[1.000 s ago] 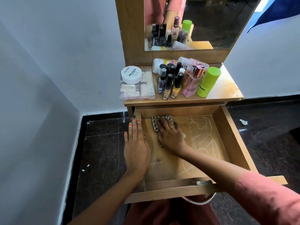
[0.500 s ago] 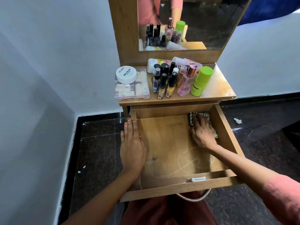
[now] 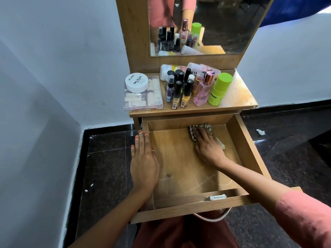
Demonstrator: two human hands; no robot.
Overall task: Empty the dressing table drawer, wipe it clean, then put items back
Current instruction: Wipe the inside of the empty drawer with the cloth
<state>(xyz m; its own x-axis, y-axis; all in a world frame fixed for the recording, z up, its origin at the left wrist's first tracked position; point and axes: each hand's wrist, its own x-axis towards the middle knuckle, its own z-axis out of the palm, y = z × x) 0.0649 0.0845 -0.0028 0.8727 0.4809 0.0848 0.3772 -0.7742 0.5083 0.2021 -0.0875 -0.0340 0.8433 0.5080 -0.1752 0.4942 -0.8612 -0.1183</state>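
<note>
head view looks down into the pulled-out light wooden drawer point(image 3: 248, 145), which holds no items. the brown-and-white checked cloth point(image 3: 206, 126) lies on the drawer floor at about 1 o'clock, against the back wall. it sits under the right hand point(image 3: 207, 149), whose fingers point(image 3: 199, 133) lie straight and flat, pressing it rather than gripping. the left hand point(image 3: 143, 165) rests flat along the 9 o'clock side wall, fingers straight, holding nothing, likely steadying the drawer. faint white curved streaks point(image 3: 202, 183) show on the floor at 6 o'clock from the cloth, near the front panel. the wipe probably has to draw back toward the person, and the right hand is nearer. upright cosmetic bottles point(image 3: 186, 90) and a clear plastic box point(image 3: 143, 101) wait on the counter point(image 3: 238, 97) at 12 o'clock.
</note>
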